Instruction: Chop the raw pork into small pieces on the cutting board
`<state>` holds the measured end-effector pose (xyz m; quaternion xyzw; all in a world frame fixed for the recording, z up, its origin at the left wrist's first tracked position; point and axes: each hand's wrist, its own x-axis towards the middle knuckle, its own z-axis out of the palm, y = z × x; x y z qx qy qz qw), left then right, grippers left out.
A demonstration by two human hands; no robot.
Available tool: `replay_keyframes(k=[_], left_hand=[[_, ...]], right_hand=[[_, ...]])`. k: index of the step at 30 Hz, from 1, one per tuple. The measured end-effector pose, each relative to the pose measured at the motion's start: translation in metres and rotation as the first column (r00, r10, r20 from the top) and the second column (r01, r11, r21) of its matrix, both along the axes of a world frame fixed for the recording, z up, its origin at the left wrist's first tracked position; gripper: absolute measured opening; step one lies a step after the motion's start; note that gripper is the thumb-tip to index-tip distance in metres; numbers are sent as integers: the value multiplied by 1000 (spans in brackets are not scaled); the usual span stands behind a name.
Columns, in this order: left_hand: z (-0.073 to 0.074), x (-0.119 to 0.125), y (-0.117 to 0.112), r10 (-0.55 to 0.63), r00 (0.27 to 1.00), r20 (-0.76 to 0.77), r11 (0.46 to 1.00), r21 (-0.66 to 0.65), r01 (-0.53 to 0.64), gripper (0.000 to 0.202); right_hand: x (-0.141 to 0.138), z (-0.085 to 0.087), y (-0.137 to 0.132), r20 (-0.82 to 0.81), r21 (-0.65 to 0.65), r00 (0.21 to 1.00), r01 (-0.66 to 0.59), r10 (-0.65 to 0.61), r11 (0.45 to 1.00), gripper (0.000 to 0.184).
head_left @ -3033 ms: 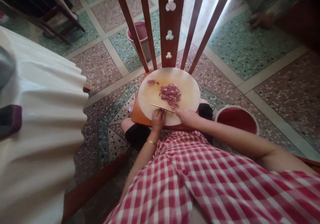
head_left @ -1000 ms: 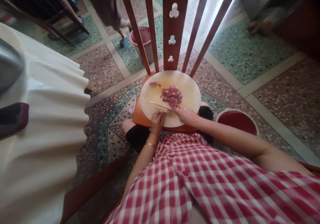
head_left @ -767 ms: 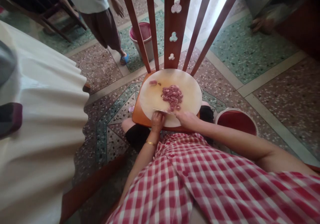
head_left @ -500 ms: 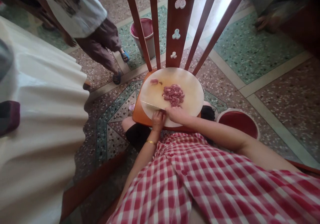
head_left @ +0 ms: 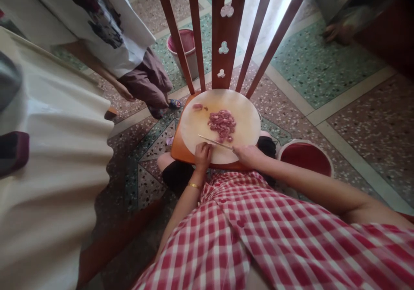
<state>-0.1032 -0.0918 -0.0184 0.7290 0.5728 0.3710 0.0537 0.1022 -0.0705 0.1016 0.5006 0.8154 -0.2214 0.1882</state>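
Observation:
A round white cutting board [head_left: 247, 113] lies on the seat of a wooden chair [head_left: 177, 145] in front of me. My right hand [head_left: 248, 155] is closed round the handle of a knife [head_left: 215, 142], its blade pointing left across the near part of the board. My left hand [head_left: 203, 155] rests at the board's near edge, fingers curled down beside the blade; whatever is under them is hidden. Just beyond the blade sits a heap of cut raw meat [head_left: 222, 123]. One separate meat piece [head_left: 197, 107] lies at the far left of the board.
The chair's slatted back [head_left: 223, 31] rises behind the board. A red-lined bucket [head_left: 305, 158] stands on the floor at right, and a bin [head_left: 186, 51] beyond the chair. At left are a cloth-covered table [head_left: 64, 152] and a standing person [head_left: 129, 57].
My right hand has drawn the knife to the right, away from my left hand, which stays curled at the board's near edge. The person at left has come closer.

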Motion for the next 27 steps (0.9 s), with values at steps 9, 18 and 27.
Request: replay_keyframes(k=[9, 18, 27], left_hand=[[-4, 2, 0, -32, 998, -45, 999, -12, 31, 16], [-5, 4, -1, -6, 999, -48, 997, -76, 2, 17], [3, 2, -6, -9, 999, -35, 997, -75, 7, 21]], right_hand=[[-42, -12, 17, -86, -2, 994, -73, 72, 997, 28], [-26, -20, 10, -99, 17, 992, -82, 83, 996, 31], [-48, -21, 19, -88, 41, 993, -78, 82, 996, 38]])
